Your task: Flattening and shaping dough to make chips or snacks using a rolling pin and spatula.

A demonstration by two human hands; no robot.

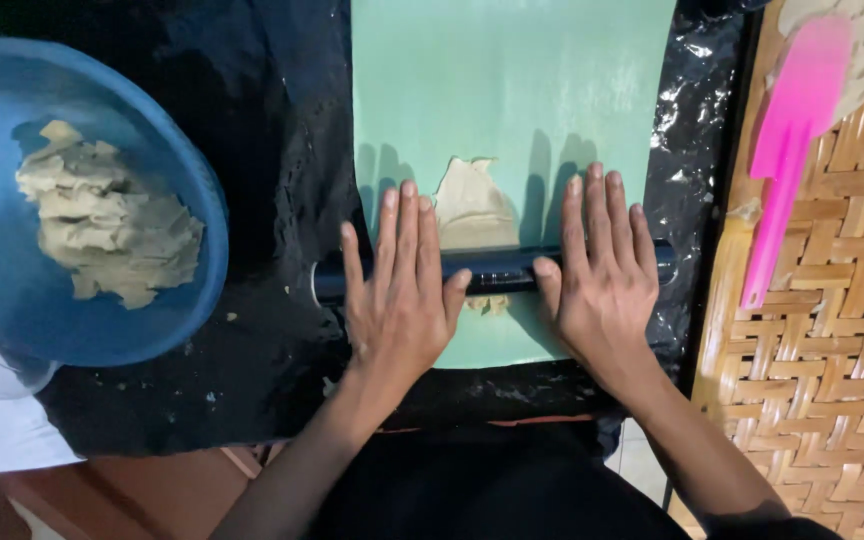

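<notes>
Work in hand: both palms press flat on a dark rolling pin (492,270) that lies across a small piece of beige dough (472,208).
Left hand (397,290): open, fingers spread and flat on the pin's left half, not gripping.
Right hand (602,270): open likewise, flat on the pin's right half.
Dough: on the green mat (512,80), mostly beyond the pin, a scrap showing on the near side; already thin, with ragged edges, so rolling looks well begun but not even.
Left to do: a larger lump of dough (107,225) sits unrolled in the blue bowl (192,160).
Room: much bare mat ahead of the pin; little behind it before the mat's near edge.
Sides: black plastic sheet (272,150) on the left, woven tray (822,350) with pink spatula (787,150) close on the right.
</notes>
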